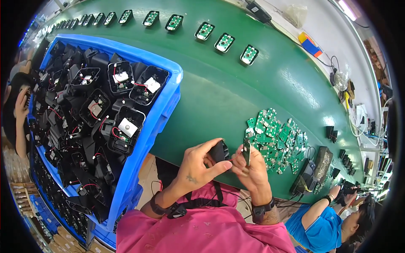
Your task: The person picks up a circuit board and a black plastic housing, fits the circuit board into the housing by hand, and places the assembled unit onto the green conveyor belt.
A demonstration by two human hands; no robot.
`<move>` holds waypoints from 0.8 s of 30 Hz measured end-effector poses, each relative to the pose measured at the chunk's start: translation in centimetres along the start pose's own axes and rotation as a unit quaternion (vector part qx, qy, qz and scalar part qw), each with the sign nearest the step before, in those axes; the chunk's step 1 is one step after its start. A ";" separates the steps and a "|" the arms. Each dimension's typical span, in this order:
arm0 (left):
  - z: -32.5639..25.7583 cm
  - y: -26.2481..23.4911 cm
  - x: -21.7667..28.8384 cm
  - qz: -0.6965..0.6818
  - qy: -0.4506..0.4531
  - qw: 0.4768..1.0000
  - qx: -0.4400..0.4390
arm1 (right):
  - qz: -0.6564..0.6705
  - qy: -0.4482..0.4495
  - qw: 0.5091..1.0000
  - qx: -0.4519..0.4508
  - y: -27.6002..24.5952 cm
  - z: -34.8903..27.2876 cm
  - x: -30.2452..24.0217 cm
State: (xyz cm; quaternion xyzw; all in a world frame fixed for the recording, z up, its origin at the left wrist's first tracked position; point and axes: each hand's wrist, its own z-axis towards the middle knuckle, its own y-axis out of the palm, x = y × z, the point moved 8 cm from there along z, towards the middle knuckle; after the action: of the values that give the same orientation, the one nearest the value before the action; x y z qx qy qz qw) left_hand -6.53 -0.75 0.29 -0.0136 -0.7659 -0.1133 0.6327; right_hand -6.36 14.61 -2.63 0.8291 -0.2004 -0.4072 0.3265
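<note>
Head view: the left hand's (195, 165) fingers clasp a black case (217, 152); at its 3 o'clock, the right hand's (254, 172) fingers pinch a board (247, 152). From them, a board pile (276, 141) lies at 2 o'clock, a bin (174, 69) at 9.

A black housing (217, 152) and a circuit board (247, 152), held apart in front of you.
You have the housing, dark and boxy, tilted in your left hand (196, 166), its inside too dark to make out; the thin, dark green board stands upright, almost edge-on, between the thumb and fingers of your right hand (255, 170), with a bit of thin red wire (235, 159) showing between the two pieces.
</note>
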 end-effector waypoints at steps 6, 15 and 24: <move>-0.1 -0.2 0.4 0.144 0.086 0.986 0.014 | -0.088 0.004 0.996 0.002 0.5 -0.2 0.9; -0.5 -0.2 -0.3 0.061 0.010 0.998 -0.019 | -0.343 -0.056 0.932 0.104 -0.3 -0.3 -1.4; -0.2 -0.1 -1.4 0.017 -0.023 0.999 -0.025 | -0.382 -0.005 0.924 0.036 -0.4 -0.5 -0.8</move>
State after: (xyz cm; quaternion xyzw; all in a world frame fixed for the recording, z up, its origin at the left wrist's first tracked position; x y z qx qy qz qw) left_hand -6.03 -0.69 -1.00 -0.0454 -0.7767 -0.1215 0.6164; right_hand -6.39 15.51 -2.25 0.8520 0.1154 -0.4975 0.1154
